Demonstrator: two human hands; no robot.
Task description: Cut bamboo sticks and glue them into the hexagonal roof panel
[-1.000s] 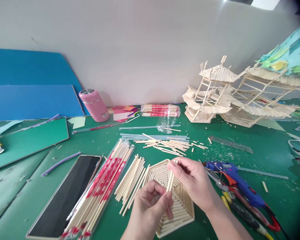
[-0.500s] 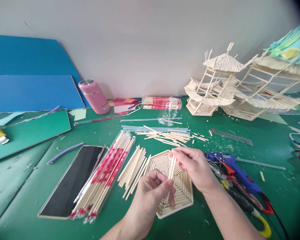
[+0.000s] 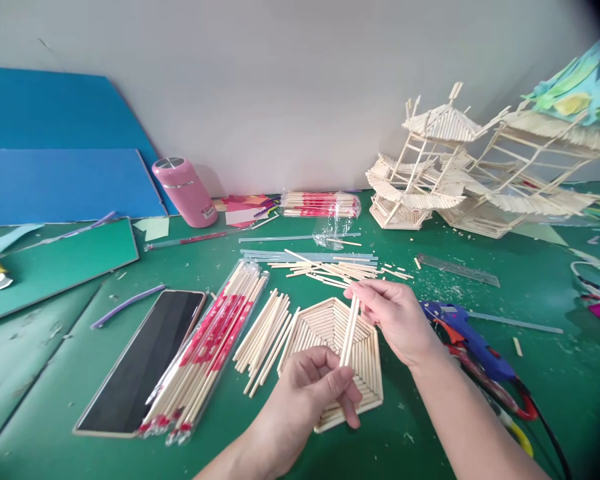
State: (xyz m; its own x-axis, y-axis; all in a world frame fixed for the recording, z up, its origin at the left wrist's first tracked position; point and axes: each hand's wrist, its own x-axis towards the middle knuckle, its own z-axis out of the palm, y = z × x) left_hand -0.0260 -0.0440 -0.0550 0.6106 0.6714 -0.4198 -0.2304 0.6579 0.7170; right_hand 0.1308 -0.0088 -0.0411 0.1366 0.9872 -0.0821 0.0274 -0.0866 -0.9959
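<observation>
My left hand (image 3: 307, 397) and my right hand (image 3: 395, 319) together hold a small bundle of short bamboo sticks (image 3: 350, 330), upright and slightly tilted. The left pinches its lower end, the right its top end. Directly beneath lies a flat hexagonal panel of glued sticks (image 3: 325, 327) on the green table (image 3: 55, 373). Loose long sticks (image 3: 263, 340) lie just left of the panel.
A packet of sticks in red-printed wrap (image 3: 207, 350) and a dark phone (image 3: 140, 363) lie to the left. A blue glue gun (image 3: 473, 337) and pliers sit right. Cut sticks (image 3: 330, 270), a ruler (image 3: 457, 269), a pink flask (image 3: 185, 191) and stick pavilion models (image 3: 445, 173) stand farther back.
The stick bundle has risen and shifted slightly right above the panel. My right hand slid up toward its top end; my left hand stays on the lower end.
</observation>
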